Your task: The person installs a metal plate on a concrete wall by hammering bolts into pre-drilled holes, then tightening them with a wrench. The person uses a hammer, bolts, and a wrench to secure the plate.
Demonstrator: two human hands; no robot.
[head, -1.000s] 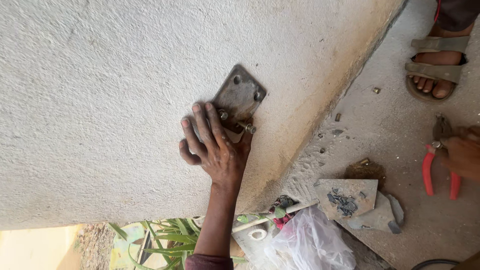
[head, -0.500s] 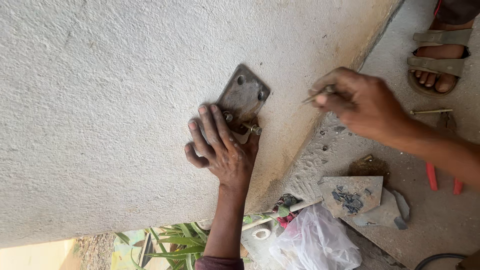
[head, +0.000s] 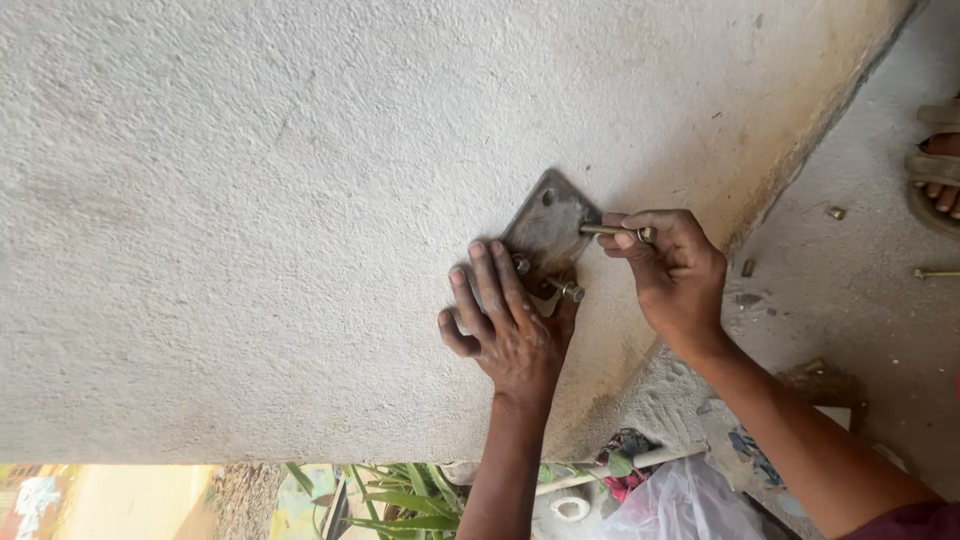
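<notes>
Left hand (head: 510, 330) lies flat and open against the rough wall (head: 250, 200), fingers pressing the metal plate (head: 548, 228) (two bolts already protrude beside them). Right hand (head: 675, 270) is closed around a bolt (head: 610, 231), whose tip touches the plate's upper right hole

Bare forearms — maroon sleeve (head: 905, 520)

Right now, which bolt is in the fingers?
The bolt at the plate's upper corner, pinched by the right hand; the other two already sit in the plate.
</notes>
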